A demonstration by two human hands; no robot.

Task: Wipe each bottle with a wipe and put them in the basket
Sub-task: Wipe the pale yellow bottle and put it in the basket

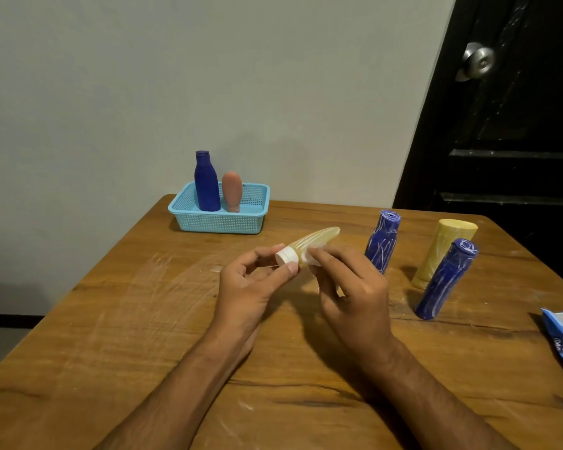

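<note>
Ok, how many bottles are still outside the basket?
4. One yellow bottle held in both hands; two blue bottles and a yellow one standing on the table's right side. None seem hidden.

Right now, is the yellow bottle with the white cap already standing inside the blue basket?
No, the yellow bottle is held above the table between the left hand and right hand, outside the basket.

From the basket (220, 219) at my table's (111, 336) far edge, two bottles (206, 181) stand inside it, my hands (251, 287) hold a tube (316, 241) nearer me, and three bottles (382, 241) stand to its right.
</note>
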